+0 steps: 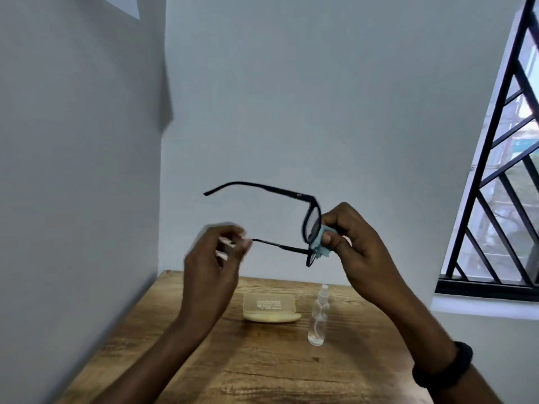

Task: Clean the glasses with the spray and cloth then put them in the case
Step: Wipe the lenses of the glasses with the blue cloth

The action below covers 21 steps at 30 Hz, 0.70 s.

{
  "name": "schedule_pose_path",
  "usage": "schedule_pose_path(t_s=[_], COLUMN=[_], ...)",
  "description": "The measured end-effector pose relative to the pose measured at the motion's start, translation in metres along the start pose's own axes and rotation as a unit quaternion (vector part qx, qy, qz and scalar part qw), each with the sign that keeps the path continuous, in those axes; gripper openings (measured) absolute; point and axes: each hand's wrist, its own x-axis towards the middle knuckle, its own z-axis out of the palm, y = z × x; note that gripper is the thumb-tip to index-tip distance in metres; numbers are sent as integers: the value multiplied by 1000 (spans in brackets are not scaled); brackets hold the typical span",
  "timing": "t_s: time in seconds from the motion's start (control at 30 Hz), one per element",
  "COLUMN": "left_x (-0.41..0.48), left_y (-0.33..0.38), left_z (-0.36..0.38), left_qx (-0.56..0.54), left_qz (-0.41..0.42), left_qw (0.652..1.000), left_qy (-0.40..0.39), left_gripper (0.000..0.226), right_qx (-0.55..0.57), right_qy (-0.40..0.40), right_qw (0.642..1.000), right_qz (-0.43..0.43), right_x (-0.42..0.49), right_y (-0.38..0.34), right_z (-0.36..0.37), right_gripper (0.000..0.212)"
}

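Fingers (pixel 328 237) of your right hand (pixel 353 240) pinch the blue cloth (pixel 319 247) against a lens of the glasses (pixel 310 228), held above the table (pixel 262 374); your left hand (pixel 215 258) pinches one temple tip. Case (pixel 271 309) and spray bottle (pixel 318 316) stand below.

Plain room: bare walls (pixel 291 97); barred window (pixel 501 176); wooden table (pixel 262 360)

Wooden table with two items set on it

A wooden table (pixel 262 368) with a marked brown grain is seen against the pale walls. A pale yellow case (pixel 271 308), closed and printed with small white text on its lid, is laid flat near the far edge. Just beside it, to the right, a clear spray bottle (pixel 318 316) is stood upright, apart from the case.
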Motion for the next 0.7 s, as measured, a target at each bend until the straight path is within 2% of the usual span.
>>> schedule_pose_path(t_s=[0.03,0.07,0.13,0.3,0.43,0.57,0.7], left_x=[-5,-10,-18,-17,-14,-16,-16], left_y=[-2,-2,0,9,11,9,9], left_z=[7,14,28,45,45,46,48], left_qx=[-58,-114,-205,-322,-383,-390,-368], left_qz=[-102,-187,-280,-302,-295,-292,-261], left_qw=[991,967,912,868,837,843,879], left_qy=[-65,-132,-218,-227,-255,-227,-157], left_gripper=[4,8,17,37,37,31,22], right_qx=[48,91,157,225,258,278,293], right_qy=[-5,-9,-13,0,15,26,30], right_qw=[999,996,987,973,963,956,950], right_qz=[10,19,38,59,72,92,103], right_x=[-1,-2,-4,-7,-6,-8,-11], right_y=[0,-1,-1,-2,-2,-1,2], right_z=[1,3,8,12,10,15,21], right_gripper=[15,16,17,17,22,23,11])
